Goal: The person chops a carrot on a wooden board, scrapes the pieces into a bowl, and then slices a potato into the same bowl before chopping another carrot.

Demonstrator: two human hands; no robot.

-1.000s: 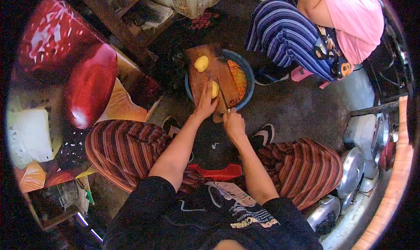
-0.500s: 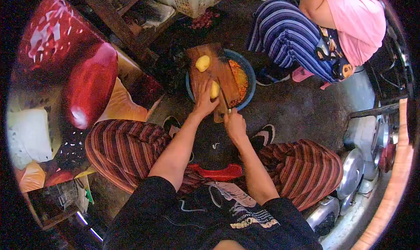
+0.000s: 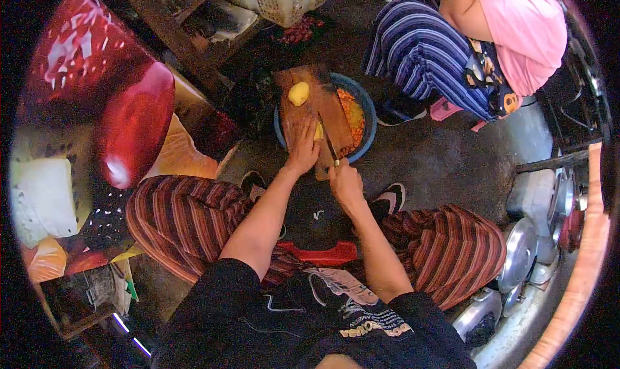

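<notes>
With the cutting board (image 3: pixel 334 114) as the dial's centre, a fruit-printed sheet (image 3: pixel 132 127) lies well off at nine o'clock. On the board, towards eleven o'clock, rests a rounded yellow piece (image 3: pixel 298 94), probably a peeled potato, apart from both hands. The person's left hand (image 3: pixel 303 144) comes in from seven o'clock, fingers and thumb holding a second yellow piece (image 3: pixel 319 131) down on the wood. Just beside it stands the knife (image 3: pixel 331 147), its handle gripped in the closed right hand (image 3: pixel 345 179) at five o'clock; whether the edge has entered the piece is too small to tell. The step in hand looks like cutting that held piece. The next stroke calls for a steady left hold, fingertips kept clear of the blade. Under the board sits a blue basin (image 3: pixel 371 123), orange and yellow bits (image 3: pixel 353 116) showing at three o'clock. A person in pink (image 3: pixel 523 40) sits at two o'clock; metal pots (image 3: pixel 518 254) stand at four.
</notes>
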